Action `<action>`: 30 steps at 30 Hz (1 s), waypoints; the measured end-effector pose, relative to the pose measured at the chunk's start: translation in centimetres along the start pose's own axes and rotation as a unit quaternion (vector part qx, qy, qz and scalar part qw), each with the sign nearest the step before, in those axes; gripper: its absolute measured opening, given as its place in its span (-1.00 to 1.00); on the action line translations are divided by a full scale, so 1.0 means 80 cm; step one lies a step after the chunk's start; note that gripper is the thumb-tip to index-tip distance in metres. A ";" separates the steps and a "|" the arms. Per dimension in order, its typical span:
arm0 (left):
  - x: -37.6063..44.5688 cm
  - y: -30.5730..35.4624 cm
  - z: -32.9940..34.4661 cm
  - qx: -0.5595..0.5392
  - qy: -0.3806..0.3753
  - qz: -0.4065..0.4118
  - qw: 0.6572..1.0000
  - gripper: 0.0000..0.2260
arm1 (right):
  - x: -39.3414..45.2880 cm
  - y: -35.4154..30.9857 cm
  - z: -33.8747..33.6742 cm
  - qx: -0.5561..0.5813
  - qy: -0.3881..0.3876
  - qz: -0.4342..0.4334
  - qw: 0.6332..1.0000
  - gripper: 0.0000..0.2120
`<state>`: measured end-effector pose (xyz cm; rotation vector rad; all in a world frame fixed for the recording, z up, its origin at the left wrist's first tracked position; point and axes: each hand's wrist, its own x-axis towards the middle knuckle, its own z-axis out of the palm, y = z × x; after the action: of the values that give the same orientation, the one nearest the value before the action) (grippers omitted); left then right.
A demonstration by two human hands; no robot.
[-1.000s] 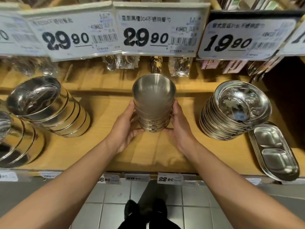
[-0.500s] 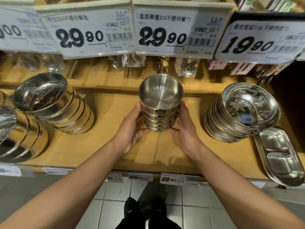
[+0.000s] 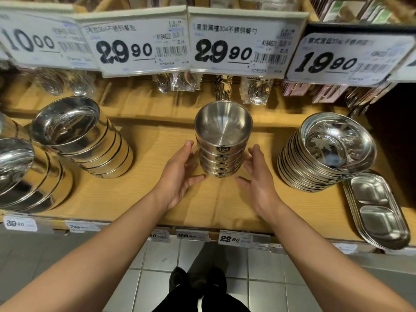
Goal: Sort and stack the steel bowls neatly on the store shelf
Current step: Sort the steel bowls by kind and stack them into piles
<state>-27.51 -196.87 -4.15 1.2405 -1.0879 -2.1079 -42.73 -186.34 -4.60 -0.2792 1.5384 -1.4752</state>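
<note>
Stack of small steel bowls upright, mid wooden shelf, both hands flanking it.
Left hand and right hand spread, fingers relaxed, just beside the stack; contact unclear, neither gripping. Leaning bowl stack to the left, shallow plate stack to the right, divided trays far right. Price tags hang above.

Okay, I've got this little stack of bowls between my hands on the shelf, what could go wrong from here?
1. The stack of small bowls is tall and narrow; a nudge from the left hand or right hand might tip it.
2. The wide bowl stack on the right already leans; a bump might slide it onto the divided trays.
3. The trays reach the shelf's front edge and might slip off.
</note>
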 end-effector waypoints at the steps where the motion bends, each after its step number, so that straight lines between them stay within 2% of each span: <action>1: -0.007 -0.001 -0.006 -0.005 0.015 0.002 1.000 -0.51 | -0.005 0.005 -0.004 -0.004 0.019 0.014 1.000 -0.56; 5: -0.043 -0.006 -0.040 0.000 0.056 0.014 0.998 -0.55 | -0.042 0.027 -0.002 -0.038 0.043 0.068 0.996 -0.58; 9: -0.079 0.000 -0.086 0.000 0.097 0.034 0.995 -0.62 | -0.073 0.036 0.026 -0.056 0.017 0.097 0.994 -0.72; 12: -0.098 0.009 -0.121 -0.003 0.148 0.058 0.987 -0.67 | -0.074 0.025 0.062 -0.061 -0.001 0.099 0.993 -0.85; 16: -0.113 0.022 -0.166 -0.013 0.195 0.089 0.977 -0.81 | -0.065 0.016 0.114 -0.060 -0.025 0.077 0.995 -0.89; 18: -0.112 0.029 -0.188 -0.008 0.206 0.098 0.974 -0.82 | -0.059 0.018 0.139 -0.068 -0.034 0.060 0.995 -0.86; 21: -0.097 0.036 -0.215 0.004 0.211 0.104 0.972 -0.74 | -0.047 0.025 0.180 -0.072 -0.037 0.066 0.994 -0.75; 25: -0.076 0.037 -0.239 0.054 0.180 0.132 0.973 -0.74 | -0.038 0.046 0.237 -0.097 -0.062 0.054 0.992 -0.54; 26: -0.070 0.036 -0.245 0.064 0.181 0.136 0.972 -0.67 | -0.036 0.050 0.251 -0.101 -0.068 0.048 0.991 -0.51; 28: -0.056 0.036 -0.257 0.099 0.198 0.127 0.967 -0.39 | -0.030 0.060 0.278 -0.106 -0.082 0.026 0.991 -0.56; 30: -0.044 0.033 -0.270 0.120 0.198 0.138 0.963 -0.27 | -0.024 0.070 0.301 -0.115 -0.101 -0.015 0.988 -0.61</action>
<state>-6.92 -204.52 -6.26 1.4467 -1.2663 -1.4741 -21.57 -199.27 -4.18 -0.5729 1.5427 -1.2505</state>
